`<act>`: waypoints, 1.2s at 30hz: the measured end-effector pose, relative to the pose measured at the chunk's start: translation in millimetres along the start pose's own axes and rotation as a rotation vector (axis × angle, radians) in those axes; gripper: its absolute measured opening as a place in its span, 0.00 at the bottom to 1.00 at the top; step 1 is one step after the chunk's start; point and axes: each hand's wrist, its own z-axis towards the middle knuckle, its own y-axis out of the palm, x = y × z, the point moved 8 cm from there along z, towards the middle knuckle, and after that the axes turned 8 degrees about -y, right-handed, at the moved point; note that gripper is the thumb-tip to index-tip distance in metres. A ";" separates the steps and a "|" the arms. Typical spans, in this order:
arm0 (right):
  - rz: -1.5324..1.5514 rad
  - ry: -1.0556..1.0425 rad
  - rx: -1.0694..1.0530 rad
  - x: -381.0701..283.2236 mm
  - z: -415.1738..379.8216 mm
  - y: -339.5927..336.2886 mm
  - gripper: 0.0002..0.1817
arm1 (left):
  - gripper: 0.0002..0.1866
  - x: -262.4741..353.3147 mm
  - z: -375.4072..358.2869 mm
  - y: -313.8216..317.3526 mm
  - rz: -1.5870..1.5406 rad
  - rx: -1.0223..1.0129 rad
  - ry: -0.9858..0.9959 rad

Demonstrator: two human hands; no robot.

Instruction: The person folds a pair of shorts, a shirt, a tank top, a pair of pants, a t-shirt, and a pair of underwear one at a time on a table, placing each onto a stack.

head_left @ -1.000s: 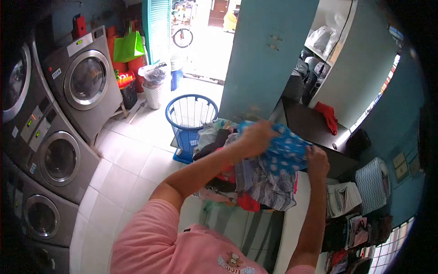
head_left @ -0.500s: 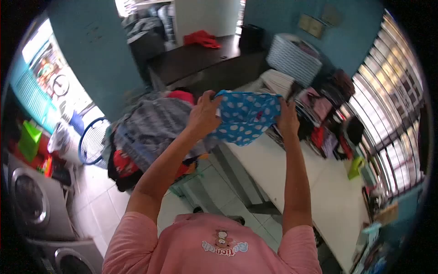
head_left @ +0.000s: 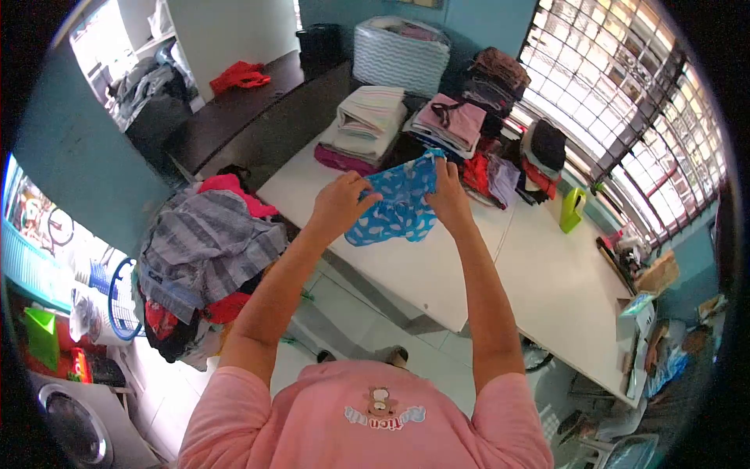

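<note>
Blue cloth [head_left: 397, 209], held up by the near edge of the table [head_left: 547, 273] | my left hand [head_left: 341, 205] grips its left side, fingers closed on it; my right hand [head_left: 450, 195] pinches its upper right corner: likely spaced so it hangs spread | loose heap [head_left: 205, 246] left; folded piles [head_left: 366, 123] behind, presumably squared for steady stacking.

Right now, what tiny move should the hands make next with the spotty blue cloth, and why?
Perhaps lay the cloth on the white table: the left hand and right hand hold it between them, seemingly over bare space, with folded clothes nearby.
</note>
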 end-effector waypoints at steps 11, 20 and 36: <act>0.284 -0.126 -0.185 59.3 -38.7 -48.5 0.12 | 0.11 11.5 2.0 15.8 -0.209 -0.031 0.214; 0.626 0.152 -0.182 72.0 -80.0 -66.4 0.12 | 0.11 45.2 -12.9 22.5 -0.347 -0.164 0.199; 1.035 0.554 -0.051 56.2 -103.6 -20.0 0.14 | 0.15 102.1 -34.7 118.5 -0.869 -0.234 -0.318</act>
